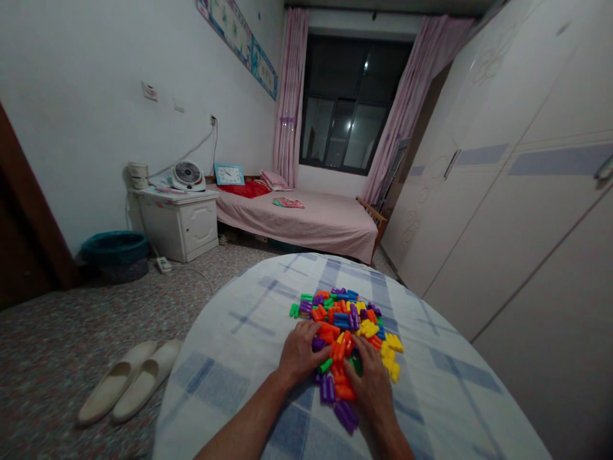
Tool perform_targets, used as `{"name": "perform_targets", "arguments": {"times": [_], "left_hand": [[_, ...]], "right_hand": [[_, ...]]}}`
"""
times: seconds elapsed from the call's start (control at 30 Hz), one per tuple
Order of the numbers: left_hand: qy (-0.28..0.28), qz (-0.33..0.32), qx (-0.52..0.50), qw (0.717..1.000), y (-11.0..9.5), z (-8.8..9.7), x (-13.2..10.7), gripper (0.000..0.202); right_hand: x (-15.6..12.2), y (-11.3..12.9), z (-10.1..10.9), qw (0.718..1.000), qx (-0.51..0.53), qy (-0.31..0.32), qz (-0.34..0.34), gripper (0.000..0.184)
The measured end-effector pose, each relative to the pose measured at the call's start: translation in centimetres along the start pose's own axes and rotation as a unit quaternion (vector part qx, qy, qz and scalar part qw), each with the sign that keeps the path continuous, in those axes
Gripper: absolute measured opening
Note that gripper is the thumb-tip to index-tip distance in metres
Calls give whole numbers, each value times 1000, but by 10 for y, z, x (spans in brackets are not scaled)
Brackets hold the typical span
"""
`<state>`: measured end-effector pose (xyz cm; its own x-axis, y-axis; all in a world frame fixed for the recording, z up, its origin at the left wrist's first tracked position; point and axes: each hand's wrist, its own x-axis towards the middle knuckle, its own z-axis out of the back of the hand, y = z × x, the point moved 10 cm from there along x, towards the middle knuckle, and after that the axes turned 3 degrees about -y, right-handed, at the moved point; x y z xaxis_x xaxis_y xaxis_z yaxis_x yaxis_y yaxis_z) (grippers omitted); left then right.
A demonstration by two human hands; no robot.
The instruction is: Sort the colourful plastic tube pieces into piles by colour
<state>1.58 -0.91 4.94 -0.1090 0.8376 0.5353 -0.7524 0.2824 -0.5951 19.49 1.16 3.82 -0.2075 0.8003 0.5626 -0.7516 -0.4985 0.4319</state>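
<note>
A heap of small plastic building pieces (345, 319) in orange, purple, yellow, green and blue lies on a round table with a blue-checked white cloth (249, 358). My left hand (301, 351) rests on the near left of the heap, fingers curled over orange and purple pieces. My right hand (373, 380) lies on the near right side, fingers bent onto orange and green pieces. A purple piece (345, 415) sits beside my right wrist. What each hand grips, if anything, is hidden under the fingers.
A pair of pale slippers (127, 383) lies on the speckled floor left of the table. A bed with pink cover (306, 220), a white cabinet with a fan (179, 220) and a blue basin (115, 252) stand beyond. White wardrobe doors (517, 211) line the right.
</note>
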Motion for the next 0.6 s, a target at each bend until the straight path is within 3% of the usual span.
{"name": "perform_targets", "arguments": {"times": [0.1,0.3,0.5,0.6], "left_hand": [[15,6,14,1000,0,-2,0,38],[-6,16,1,1000,1,3,1,21],[-59,26,-52,997,7,12,3,14],[-83,31,-33,996,7,19,3,17]], "right_hand": [[0,-4,3,999,16,-2,-28,42],[-2,-9,7,997,55,-27,-49,34],[-3,-15,15,992,76,-59,-83,31],[-3,-15,24,990,72,-88,-89,31]]}}
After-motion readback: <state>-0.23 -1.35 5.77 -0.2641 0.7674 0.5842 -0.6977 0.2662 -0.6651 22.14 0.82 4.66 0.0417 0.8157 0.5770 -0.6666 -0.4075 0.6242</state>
